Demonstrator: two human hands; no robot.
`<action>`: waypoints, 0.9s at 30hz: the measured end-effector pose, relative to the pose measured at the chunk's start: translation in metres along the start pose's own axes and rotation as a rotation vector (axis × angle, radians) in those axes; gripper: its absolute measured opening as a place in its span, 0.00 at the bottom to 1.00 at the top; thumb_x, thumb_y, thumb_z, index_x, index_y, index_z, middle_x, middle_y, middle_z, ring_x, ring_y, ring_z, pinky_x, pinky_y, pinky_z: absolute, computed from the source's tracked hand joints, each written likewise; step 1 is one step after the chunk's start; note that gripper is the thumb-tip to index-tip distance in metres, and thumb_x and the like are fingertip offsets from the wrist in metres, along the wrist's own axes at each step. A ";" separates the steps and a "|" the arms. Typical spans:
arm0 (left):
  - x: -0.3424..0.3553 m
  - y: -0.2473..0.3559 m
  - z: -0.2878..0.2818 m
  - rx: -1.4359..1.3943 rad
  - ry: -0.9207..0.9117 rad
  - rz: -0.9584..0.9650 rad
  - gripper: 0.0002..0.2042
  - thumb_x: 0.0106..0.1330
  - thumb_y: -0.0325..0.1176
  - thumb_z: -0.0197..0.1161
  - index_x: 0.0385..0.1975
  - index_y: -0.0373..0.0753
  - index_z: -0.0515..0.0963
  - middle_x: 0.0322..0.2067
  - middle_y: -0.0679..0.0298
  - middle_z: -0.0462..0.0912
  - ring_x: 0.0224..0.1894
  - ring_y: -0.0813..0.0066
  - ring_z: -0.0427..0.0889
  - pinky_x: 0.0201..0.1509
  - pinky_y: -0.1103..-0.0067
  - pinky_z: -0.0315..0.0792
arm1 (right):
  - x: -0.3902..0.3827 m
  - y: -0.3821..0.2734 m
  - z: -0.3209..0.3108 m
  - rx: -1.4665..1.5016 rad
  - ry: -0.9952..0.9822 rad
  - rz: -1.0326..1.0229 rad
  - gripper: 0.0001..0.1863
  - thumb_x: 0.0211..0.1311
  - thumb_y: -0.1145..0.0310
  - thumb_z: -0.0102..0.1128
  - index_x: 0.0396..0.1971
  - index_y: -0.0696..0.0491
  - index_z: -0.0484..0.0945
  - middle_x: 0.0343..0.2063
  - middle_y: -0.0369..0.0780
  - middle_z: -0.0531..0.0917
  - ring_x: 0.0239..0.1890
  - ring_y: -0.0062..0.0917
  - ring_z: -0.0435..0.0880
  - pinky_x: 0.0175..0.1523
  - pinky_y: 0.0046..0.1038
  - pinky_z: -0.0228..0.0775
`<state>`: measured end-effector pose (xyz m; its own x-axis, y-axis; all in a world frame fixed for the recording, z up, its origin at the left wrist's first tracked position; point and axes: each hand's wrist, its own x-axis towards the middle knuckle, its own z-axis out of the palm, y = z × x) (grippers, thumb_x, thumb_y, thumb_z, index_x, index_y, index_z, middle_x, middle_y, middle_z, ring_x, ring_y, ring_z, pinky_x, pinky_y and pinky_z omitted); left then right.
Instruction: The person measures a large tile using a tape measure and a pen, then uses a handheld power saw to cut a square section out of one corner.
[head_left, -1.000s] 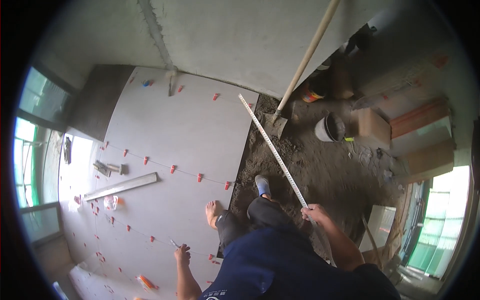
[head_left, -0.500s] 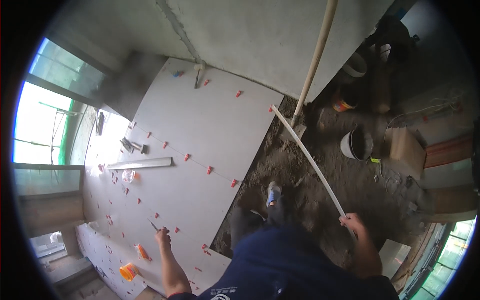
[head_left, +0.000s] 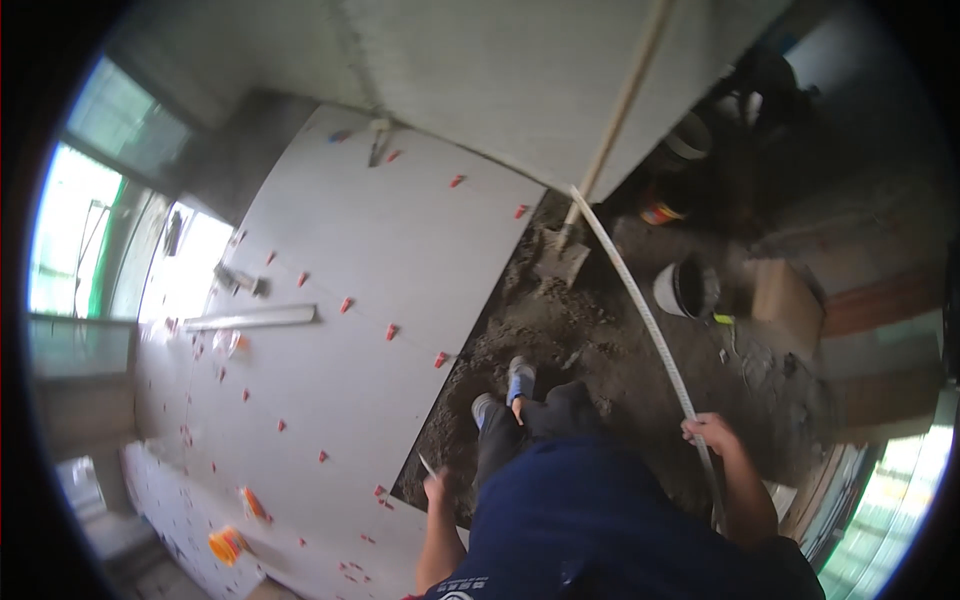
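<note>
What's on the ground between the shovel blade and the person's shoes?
In the head view, only loose dark mortar bed lies between the shovel blade and the shoes.

1. Long straightedge [head_left: 640, 300], running from centre top to lower right: pale metal, smooth, dull sheen; the right hand [head_left: 712, 433] closes on its lower end.
2. Floor tiles [head_left: 330, 330], left half of frame: light grey, smooth, satin; glare near the windows.
3. Small red clips [head_left: 440, 359] at the tile joints: plastic.
4. Mortar bed [head_left: 590, 350], centre: dark grey-brown, rough, crumbly, matt.
5. Shovel [head_left: 600, 150], upper centre: pale wooden handle, mortar-caked blade.
6. Bucket [head_left: 680, 290], right: plastic, soiled.
</note>
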<state>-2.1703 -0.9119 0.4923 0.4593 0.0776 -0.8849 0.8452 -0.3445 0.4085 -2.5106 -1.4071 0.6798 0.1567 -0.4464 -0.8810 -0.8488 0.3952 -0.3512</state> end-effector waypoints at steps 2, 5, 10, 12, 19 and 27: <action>0.037 -0.082 -0.095 0.389 -0.101 0.096 0.11 0.58 0.43 0.62 0.24 0.41 0.80 0.22 0.65 0.80 0.24 0.70 0.77 0.28 0.73 0.71 | 0.015 -0.035 0.057 0.083 -0.109 -0.059 0.12 0.66 0.66 0.57 0.40 0.61 0.80 0.32 0.40 0.83 0.34 0.23 0.82 0.40 0.25 0.76; 0.036 -0.112 -0.113 0.539 -0.214 -0.007 0.16 0.63 0.48 0.58 0.30 0.41 0.82 0.26 0.61 0.84 0.28 0.64 0.81 0.33 0.71 0.74 | 0.009 0.003 0.096 0.124 0.047 -0.074 0.14 0.67 0.65 0.57 0.43 0.60 0.80 0.33 0.39 0.84 0.37 0.22 0.82 0.42 0.25 0.76; 0.048 -0.026 -0.055 0.535 -0.340 -0.072 0.15 0.61 0.46 0.59 0.27 0.40 0.81 0.24 0.60 0.82 0.24 0.65 0.79 0.28 0.71 0.72 | -0.004 0.096 0.138 -0.268 0.287 -0.189 0.21 0.59 0.50 0.62 0.26 0.55 0.81 0.18 0.39 0.81 0.24 0.24 0.80 0.31 0.32 0.71; 0.066 0.024 -0.037 0.558 -0.340 -0.005 0.14 0.60 0.46 0.60 0.26 0.40 0.81 0.23 0.60 0.81 0.23 0.65 0.78 0.27 0.71 0.71 | 0.005 0.108 0.153 -0.115 0.286 -0.173 0.20 0.59 0.50 0.62 0.27 0.55 0.81 0.18 0.40 0.80 0.23 0.26 0.80 0.30 0.33 0.71; 0.094 0.187 0.040 0.660 -0.172 0.141 0.13 0.57 0.43 0.62 0.22 0.39 0.80 0.20 0.59 0.79 0.17 0.66 0.75 0.21 0.71 0.68 | 0.047 0.181 0.170 0.035 0.333 -0.033 0.21 0.64 0.48 0.53 0.36 0.52 0.83 0.34 0.45 0.83 0.40 0.31 0.81 0.47 0.37 0.73; 0.052 0.213 0.309 1.120 -0.624 0.390 0.06 0.55 0.28 0.59 0.29 0.37 0.81 0.26 0.57 0.80 0.25 0.68 0.76 0.29 0.74 0.69 | 0.097 0.301 0.140 -0.211 0.354 -0.134 0.14 0.57 0.54 0.63 0.40 0.45 0.83 0.32 0.41 0.84 0.34 0.29 0.83 0.37 0.31 0.75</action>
<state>-2.0513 -1.2705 0.4644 0.1628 -0.5340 -0.8297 -0.1272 -0.8452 0.5191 -2.6803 -1.2188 0.4440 0.1209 -0.7446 -0.6564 -0.9233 0.1585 -0.3498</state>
